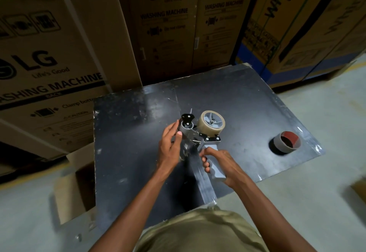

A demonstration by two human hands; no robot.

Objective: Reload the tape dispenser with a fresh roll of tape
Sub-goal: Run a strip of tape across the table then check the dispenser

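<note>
Threading suits steadiness: right hand (pixel 218 159) clenched on grey plastic tape dispenser (pixel 200 138) at frame centre, left hand (pixel 168 144) loosely cupping its front roller, should draw tape from clear fresh roll (pixel 211 123) flat.

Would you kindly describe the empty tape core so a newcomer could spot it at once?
Find the black tabletop in front of the stacked cardboard boxes. Near its right edge, away from both hands, the empty tape core lies alone. It is a bare grey ring with a reddish lining, unlike the tape roll on the dispenser.

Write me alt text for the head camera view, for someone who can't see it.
Over a black table, the right hand grips a grey tape dispenser carrying a tape roll; the left hand holds its front end. An empty core lies to the right.
</note>
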